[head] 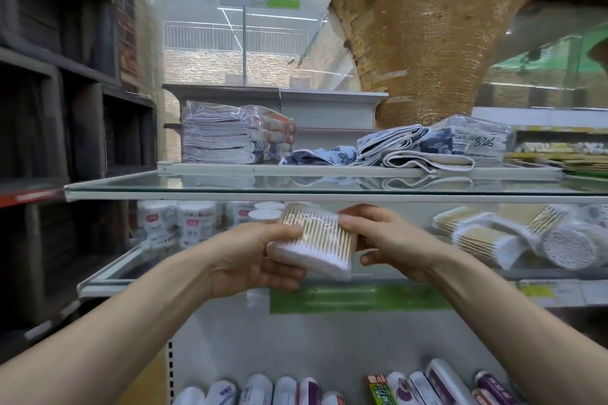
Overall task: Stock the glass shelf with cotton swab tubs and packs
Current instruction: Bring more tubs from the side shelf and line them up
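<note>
We hold one flat pack of cotton swabs in both hands, just in front of the glass shelf and not yet on it. The left hand cups its white-tipped near end and the right hand pinches the far side, with fingers curled round the wrap. Tubs stand upright on the left of the shelf, and a loose heap of packs lies on the right. The gap between them looks free, though our hands hide much of it. We'd keep the pack level, slide it in low and set it flat beside the heap. The upper glass shelf hangs close overhead, so lift little. The glass is slick, so seat the pack well back from the front lip. We avoid nudging the tubs.
</note>
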Demonstrator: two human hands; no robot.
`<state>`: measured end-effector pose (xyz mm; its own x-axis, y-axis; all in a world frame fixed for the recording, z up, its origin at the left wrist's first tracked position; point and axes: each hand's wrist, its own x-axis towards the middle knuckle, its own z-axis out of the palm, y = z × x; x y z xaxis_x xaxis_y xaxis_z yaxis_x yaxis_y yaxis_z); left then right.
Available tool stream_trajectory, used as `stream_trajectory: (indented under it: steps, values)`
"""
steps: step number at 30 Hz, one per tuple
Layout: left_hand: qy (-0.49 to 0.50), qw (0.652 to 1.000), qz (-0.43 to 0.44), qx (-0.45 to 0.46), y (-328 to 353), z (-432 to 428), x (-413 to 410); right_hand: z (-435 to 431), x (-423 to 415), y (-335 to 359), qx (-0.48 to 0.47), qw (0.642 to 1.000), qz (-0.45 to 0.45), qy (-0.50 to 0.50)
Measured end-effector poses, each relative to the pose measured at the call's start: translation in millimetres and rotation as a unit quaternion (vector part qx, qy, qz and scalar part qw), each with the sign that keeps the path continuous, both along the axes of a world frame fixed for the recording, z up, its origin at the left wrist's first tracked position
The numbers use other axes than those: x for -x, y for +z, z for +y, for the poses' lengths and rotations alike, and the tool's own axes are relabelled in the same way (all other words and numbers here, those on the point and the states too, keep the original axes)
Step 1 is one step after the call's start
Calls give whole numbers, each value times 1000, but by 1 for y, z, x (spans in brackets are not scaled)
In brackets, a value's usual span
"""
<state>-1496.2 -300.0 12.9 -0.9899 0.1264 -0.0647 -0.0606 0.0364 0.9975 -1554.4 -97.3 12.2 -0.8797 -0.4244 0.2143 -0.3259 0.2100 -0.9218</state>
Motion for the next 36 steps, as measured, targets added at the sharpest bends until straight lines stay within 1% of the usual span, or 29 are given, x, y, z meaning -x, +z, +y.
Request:
stream_trajectory:
  steps: [2,3,5,6,7,9,13,15,18,20,22,24,26,28,31,36]
  values:
    - [12,1000,-3,-7,1,0,-2,-4,-5,-1,-36,998,32,-42]
    - [17,1000,-3,-8,0,0,-3,-5,-8,-1,-76,992,70,-76]
    - [25,1000,0,-13,-2,2,-4,-9,-16,-1,-180,960,162,-143]
    - [28,999,0,-22,-2,3,-5,-13,-22,-1,-220,943,195,-155]
    - [29,999,0,-34,-3,5,-5,-16,-27,0,-245,935,208,-150]
    - [19,998,-9,-58,-2,10,-4,-23,-33,1,-274,933,198,-120]
    - [-48,991,-23,-120,0,14,-4,-22,-35,5,-295,936,170,-87]
    - [-56,991,-21,-122,-1,15,-3,-20,-35,4,-282,939,178,-85]
    - [-52,992,-32,-114,-6,14,-1,-18,-33,1,-218,950,198,-107]
    - [-54,990,-36,-123,-8,13,0,-16,-32,-3,-176,963,174,-110]
    - [-69,989,-49,-121,-10,13,-1,-14,-30,-8,-124,980,137,-78]
    - [-104,983,-75,-130,-12,15,-4,-14,-33,-12,-79,989,119,-29]
    - [-138,971,-96,-171,-16,16,-6,-12,-39,-13,-58,992,108,9]
    - [-156,957,-100,-222,-19,19,-7,-9,-44,-11,-66,992,102,35]
    - [-131,949,-112,-265,-24,26,-9,-5,-46,-6,-84,991,90,43]
    - [-55,956,-118,-264,-30,30,-12,-2,-46,0,-43,995,84,39]
